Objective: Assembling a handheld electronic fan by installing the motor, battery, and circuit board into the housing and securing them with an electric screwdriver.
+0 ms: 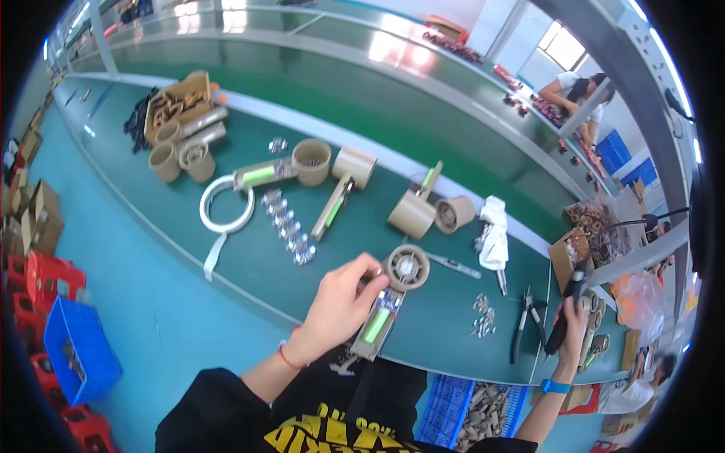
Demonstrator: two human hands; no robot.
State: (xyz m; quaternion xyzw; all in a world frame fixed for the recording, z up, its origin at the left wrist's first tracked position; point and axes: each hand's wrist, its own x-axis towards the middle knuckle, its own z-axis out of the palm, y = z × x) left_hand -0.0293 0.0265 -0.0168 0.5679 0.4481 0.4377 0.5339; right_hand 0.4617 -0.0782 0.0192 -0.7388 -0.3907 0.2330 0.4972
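Observation:
My left hand (340,302) is closed, its thumb and fingers pinching the edge of a tan handheld fan housing (408,284) where the round head meets the handle. Inside the open handle lie a green battery (377,326) and a small circuit board (389,299); a motor sits in the round head. Off to the right, my right hand (575,321) is wrapped round a black electric screwdriver (557,332) with a bit of red on it; its tip is hard to make out. Black-handled pliers (521,332) lie open beside that hand.
Small metal parts (483,317) are scattered near the pliers. Behind are tweezers (457,264), a white glue tube or wrapped tool (494,234), more tan housings (411,214), a row of circuit boards (288,228) and a white tape roll (208,211). A blue crate (434,411) stands below the table edge.

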